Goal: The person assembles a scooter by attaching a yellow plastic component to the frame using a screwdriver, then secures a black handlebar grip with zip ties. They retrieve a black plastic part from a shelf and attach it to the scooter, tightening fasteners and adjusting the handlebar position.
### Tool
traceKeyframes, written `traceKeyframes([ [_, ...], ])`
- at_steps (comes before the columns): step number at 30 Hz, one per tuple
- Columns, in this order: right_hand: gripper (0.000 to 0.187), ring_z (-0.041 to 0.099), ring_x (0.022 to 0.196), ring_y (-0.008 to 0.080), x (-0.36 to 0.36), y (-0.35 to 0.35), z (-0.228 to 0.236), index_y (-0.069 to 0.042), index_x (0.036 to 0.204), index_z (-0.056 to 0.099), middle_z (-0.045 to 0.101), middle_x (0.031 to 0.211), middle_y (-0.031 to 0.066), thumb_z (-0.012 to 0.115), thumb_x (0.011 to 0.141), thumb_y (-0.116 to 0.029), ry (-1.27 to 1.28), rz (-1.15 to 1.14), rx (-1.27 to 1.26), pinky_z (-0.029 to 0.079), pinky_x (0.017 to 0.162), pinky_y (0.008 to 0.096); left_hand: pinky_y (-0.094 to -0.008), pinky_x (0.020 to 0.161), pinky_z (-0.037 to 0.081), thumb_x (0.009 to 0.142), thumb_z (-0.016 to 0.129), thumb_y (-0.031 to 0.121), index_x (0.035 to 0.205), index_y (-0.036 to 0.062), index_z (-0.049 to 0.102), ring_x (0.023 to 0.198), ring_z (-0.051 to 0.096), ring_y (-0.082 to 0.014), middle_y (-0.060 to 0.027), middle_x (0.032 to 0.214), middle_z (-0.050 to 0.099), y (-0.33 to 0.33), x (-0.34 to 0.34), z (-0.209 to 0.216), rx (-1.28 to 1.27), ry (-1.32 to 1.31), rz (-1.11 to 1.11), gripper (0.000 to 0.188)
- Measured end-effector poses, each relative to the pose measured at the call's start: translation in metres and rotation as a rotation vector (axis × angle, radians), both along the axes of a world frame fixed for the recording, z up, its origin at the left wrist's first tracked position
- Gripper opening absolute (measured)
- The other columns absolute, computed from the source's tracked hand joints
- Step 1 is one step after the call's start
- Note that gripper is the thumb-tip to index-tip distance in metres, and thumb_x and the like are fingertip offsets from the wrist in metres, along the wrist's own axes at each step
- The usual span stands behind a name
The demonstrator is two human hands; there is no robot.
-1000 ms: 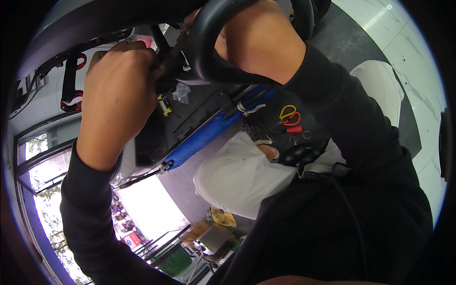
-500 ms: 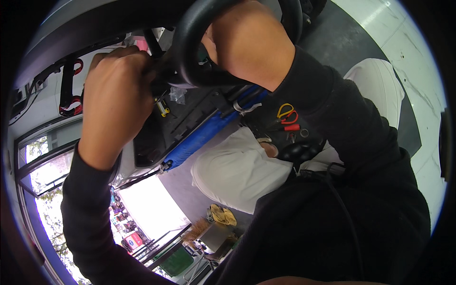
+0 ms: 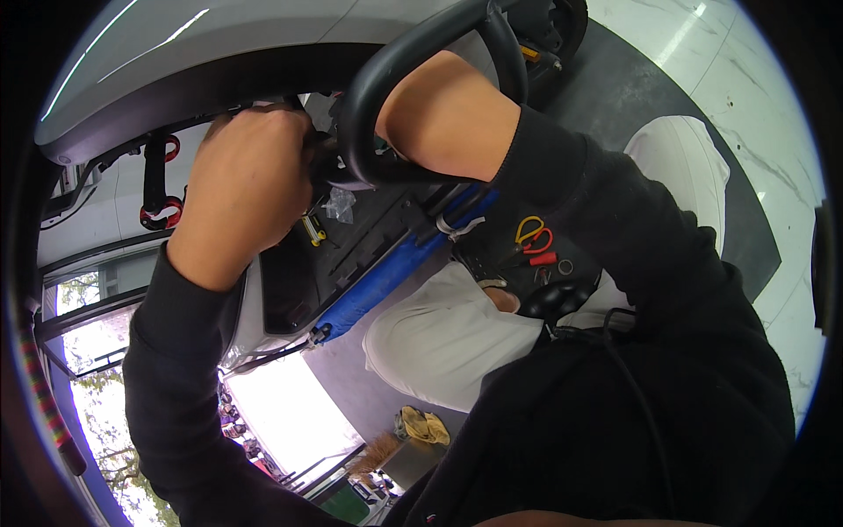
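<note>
While the head view looks down past both black-sleeved forearms, the left hand (image 3: 246, 189) is raised near the top of the picture with its back turned to the camera and its fingers curled inward, closed around something small at the hub of a black ring-shaped handle (image 3: 395, 79); the thing pinched under the fingers is hidden by the hand itself. The right forearm passes through the opening of the ring, and the right hand lies behind the rim, out of sight, so its state cannot be told. The ring sits just beside the left hand's knuckles, touching or nearly touching them, below a curved grey body panel (image 3: 219, 44) that spans the upper left. Under the hands a long blue bar (image 3: 386, 272) runs diagonally down to the left across a dark floor mat (image 3: 632, 97). Near the right sleeve lie scissors with red and yellow handles (image 3: 534, 237). To the far left a black strap with red hooks (image 3: 158, 189) hangs upright. White-trousered knees (image 3: 448, 342) show below the bar, and a yellow cloth (image 3: 421, 424) lies lower down, well apart from both hands.
</note>
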State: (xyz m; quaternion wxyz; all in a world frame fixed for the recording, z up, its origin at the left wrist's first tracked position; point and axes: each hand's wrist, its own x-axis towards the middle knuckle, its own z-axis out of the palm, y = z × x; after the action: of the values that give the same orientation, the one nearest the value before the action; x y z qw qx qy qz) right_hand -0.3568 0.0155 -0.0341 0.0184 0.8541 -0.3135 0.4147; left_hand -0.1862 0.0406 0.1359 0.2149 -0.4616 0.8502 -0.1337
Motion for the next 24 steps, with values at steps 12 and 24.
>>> traceKeyframes([
  [12,0.021,0.077,0.09,0.0309,0.017,-0.009,0.0,-0.01,0.104,0.078,0.077,0.093,0.0125,0.073,0.084,-0.003,-0.108,0.156,0.195,0.061,0.078,0.0395,-0.0268,0.068,0.049,0.097,0.075,0.004,0.1,-0.0008,0.072,0.072,0.062,-0.0146,-0.0078,0.082,0.065,0.09,0.003,-0.025,-0.262,0.753,0.244,0.007],
  [24,0.017,0.073,0.086,0.0352,0.028,-0.033,-0.008,-0.005,0.104,0.08,0.076,0.093,0.0178,0.073,0.094,-0.017,0.058,0.281,0.441,0.058,0.08,0.0392,-0.0273,0.086,0.048,0.103,0.074,0.023,0.131,-0.0065,0.065,0.1,0.064,-0.0126,-0.0091,0.12,0.072,0.087,0.023,-0.179,-0.028,1.843,0.833,0.041],
])
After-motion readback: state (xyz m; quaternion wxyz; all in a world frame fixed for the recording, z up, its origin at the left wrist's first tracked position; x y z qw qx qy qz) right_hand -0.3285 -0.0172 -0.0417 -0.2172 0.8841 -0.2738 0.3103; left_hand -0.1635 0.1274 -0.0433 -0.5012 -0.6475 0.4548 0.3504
